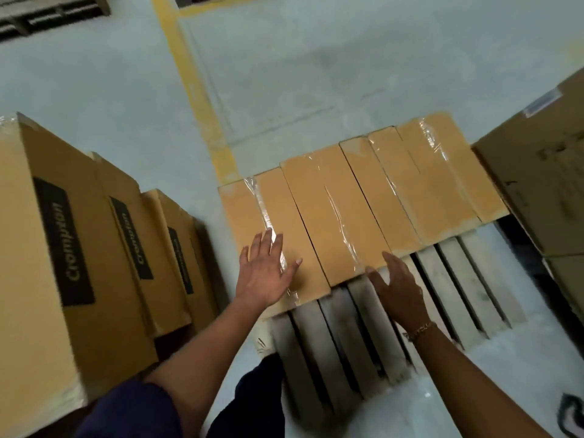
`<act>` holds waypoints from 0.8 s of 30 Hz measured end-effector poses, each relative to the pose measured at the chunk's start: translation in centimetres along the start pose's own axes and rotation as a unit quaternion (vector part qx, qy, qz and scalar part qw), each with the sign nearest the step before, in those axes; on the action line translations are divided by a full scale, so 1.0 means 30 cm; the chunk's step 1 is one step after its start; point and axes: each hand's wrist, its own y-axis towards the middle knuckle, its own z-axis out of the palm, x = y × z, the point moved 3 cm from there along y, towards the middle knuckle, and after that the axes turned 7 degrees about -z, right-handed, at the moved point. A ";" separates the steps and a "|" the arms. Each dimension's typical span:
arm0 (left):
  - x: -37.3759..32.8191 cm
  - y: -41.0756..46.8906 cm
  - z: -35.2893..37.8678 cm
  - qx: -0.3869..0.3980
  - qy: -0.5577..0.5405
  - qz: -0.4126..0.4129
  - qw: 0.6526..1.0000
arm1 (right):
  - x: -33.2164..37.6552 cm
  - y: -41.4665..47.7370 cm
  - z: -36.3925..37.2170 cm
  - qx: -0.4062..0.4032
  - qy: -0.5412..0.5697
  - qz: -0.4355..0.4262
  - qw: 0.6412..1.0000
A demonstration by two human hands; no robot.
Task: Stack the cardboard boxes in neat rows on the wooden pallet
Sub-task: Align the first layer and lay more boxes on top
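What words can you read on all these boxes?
"Crompton": black label on the nearest left box.
"Crompton": black label on the second left box.
Label on the third left box: too blurred.
On the right box, the white sticker: too blurred.

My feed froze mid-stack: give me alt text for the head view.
A person's open left grip lies flat on the leftmost of a row of taped cardboard boxes lying on a wooden pallet, while the open right grip reaches the row's near edge above bare slats. Taller Crompton-printed boxes stand to the left, and larger boxes to the right.
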 end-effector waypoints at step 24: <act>-0.275 -0.690 0.023 -0.022 0.022 0.087 0.996 | -0.358 -1.009 -0.290 -0.059 0.156 0.091 0.982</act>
